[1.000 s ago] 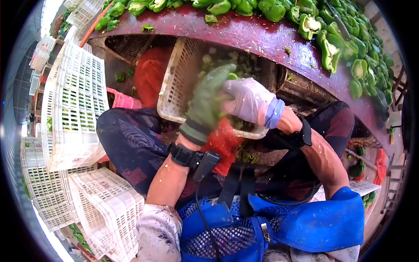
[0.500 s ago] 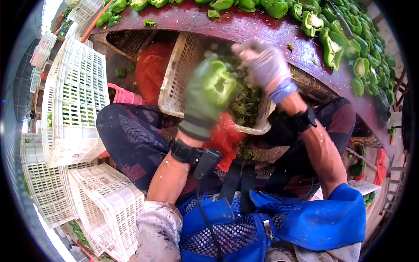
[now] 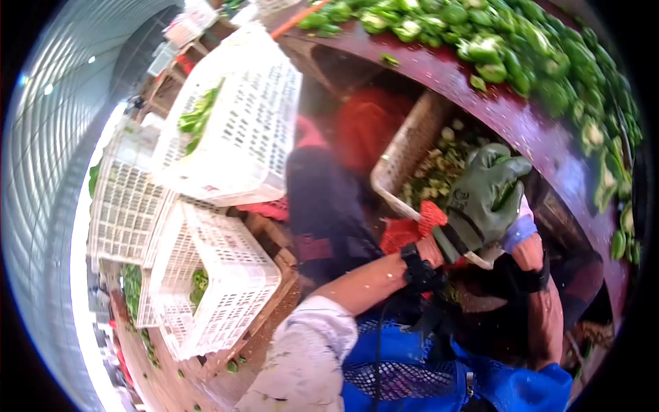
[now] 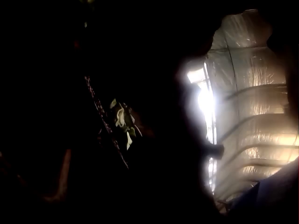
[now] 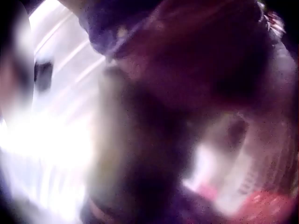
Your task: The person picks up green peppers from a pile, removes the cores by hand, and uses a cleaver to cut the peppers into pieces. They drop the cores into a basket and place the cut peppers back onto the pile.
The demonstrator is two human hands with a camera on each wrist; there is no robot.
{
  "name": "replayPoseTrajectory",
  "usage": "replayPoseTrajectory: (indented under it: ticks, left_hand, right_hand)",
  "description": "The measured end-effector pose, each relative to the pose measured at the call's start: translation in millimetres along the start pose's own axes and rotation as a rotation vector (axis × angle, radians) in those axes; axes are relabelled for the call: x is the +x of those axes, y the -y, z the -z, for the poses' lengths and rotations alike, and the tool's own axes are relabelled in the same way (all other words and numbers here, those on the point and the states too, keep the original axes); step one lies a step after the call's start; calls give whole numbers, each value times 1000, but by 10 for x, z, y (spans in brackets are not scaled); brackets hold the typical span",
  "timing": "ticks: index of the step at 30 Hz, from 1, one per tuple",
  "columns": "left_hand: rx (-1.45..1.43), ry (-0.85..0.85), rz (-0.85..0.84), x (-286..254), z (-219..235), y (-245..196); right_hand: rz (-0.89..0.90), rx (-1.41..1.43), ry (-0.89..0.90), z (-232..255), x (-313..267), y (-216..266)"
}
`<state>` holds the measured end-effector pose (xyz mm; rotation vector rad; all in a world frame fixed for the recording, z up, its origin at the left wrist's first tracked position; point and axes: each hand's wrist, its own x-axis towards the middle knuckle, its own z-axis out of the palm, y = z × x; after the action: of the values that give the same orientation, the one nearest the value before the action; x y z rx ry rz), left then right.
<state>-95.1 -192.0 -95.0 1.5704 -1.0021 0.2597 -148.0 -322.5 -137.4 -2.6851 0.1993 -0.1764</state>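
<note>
In the head view, my left hand [image 3: 484, 196], in a dark green glove, curls its fingers around a green bell pepper [image 3: 506, 188]; only a bright strip of the pepper shows between them. My right hand [image 3: 525, 209], in a pale glove with a purple cuff, lies close behind it and is mostly hidden. Both hands are over the right part of a dirty white crate [image 3: 401, 154] holding pepper cores and scraps [image 3: 439, 161]. The left wrist view is nearly black, and the right wrist view is blurred.
A dark red table [image 3: 528, 130] curves around the far side, heaped with green peppers [image 3: 473, 41], some cut open. White crates [image 3: 240, 123] stand stacked at the left, one lower crate [image 3: 220, 275] tipped on its side. A red mesh sack [image 3: 371, 123] lies beside the scrap crate.
The head view has swung left, so everything sits further right. Half a second ago my left hand held up the cut pepper with my right hand apart; now the hands are together.
</note>
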Motion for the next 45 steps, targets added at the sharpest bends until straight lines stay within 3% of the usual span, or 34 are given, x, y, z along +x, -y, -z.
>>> replayPoseTrajectory:
  ticks: [1,3,5,6,9,11,13,14,15,16,17,18,21,22,23,24,26,27,28,29,30,31,33,34,35,36,37,38,39,40,41,43,45]
  left_hand:
    - [59,5,-43,15,40,-45]
    - [7,-35,37,103,327,-71]
    - [53,-120,109,222,844,-96]
    - [137,-166,122,293,1170,-110]
    - [591,-276,111,456,2266,-192]
    - [967,-301,121,480,3048,-279]
    - [1178,-285,153,498,3647,-334]
    - [1210,-269,148,565,3822,-285]
    - [1199,-268,144,627,4009,-213]
    - [1165,-264,133,701,4045,-135]
    - [1115,-267,110,773,3922,-126]
    - [1044,-263,90,761,3880,-88]
    - [775,-207,40,872,3375,56]
    - [686,-187,24,870,3191,86]
    - [576,-178,127,877,2810,-17]
    - [518,-121,61,853,2564,47]
    - [222,-101,179,779,1909,87]
    - [264,31,129,768,1624,70]
    - [171,144,37,752,1282,40]
    - [198,222,39,709,1004,30]
    - [1,210,128,670,676,-79]
    - [-127,227,298,627,431,-183]
    - [-480,410,429,532,86,-223]
    - [-594,428,402,401,-108,-88]
    - [-616,585,515,373,-266,-5]
    - [-893,607,749,286,-397,78]
    - [-1336,507,1090,258,-492,47]
    - [-1256,514,1027,315,-485,-223]
    - [-1196,464,864,250,-512,-71]
    - [-1126,402,710,188,-539,75]
    - [-1338,404,736,212,-465,138]
    - [-1759,416,822,269,-321,262]
    - [-1549,280,941,335,-146,-15]
  right_hand:
    - [68,-16,-3,-63,-62,-92]
    - [188,-77,-8,-45,-68,-198]
    - [-328,559,125,635,-91,429]
    - [-336,568,48,689,-97,326]
    - [-270,555,-178,538,-103,-438]
    - [-423,515,-99,657,-65,-583]
    - [-321,377,-111,801,-151,-424]
    - [-312,42,-93,954,-195,-264]
    - [-260,126,-147,956,-287,-281]
    - [-307,72,-52,1081,-344,-282]
    - [-318,-10,-116,1082,-403,-367]
    - [-388,-69,24,1204,-399,-402]
    - [-771,-271,-124,1445,-525,-970]
    - [-798,-305,-336,1482,-598,-1213]
    - [-815,-337,-546,1525,-663,-1408]
    - [-912,-300,-512,1604,-672,-1470]
    - [-1077,-146,-379,1706,-640,-1404]
    - [-1001,-160,-335,1681,-640,-1234]
    - [-931,-278,-410,1560,-621,-1324]
    - [-855,-395,-485,1352,-582,-1497]
    - [-785,-472,-513,1186,-558,-1820]
    - [-849,-300,-523,1244,-550,-1703]
    - [-962,55,-520,1442,-578,-1263]
    - [-849,75,-484,1416,-616,-1189]
    - [-741,250,-445,1457,-637,-921]
    - [-507,310,-506,1346,-642,-820]
    - [-275,378,-560,1216,-641,-717]
    - [-153,333,-495,1207,-636,-498]
    - [-25,290,-431,1214,-597,-311]
    - [267,15,-491,1072,-442,-357]
    - [303,-155,-478,1075,-437,-223]
    - [368,-2,-469,1012,-397,-88]
    - [300,139,-466,917,-386,85]
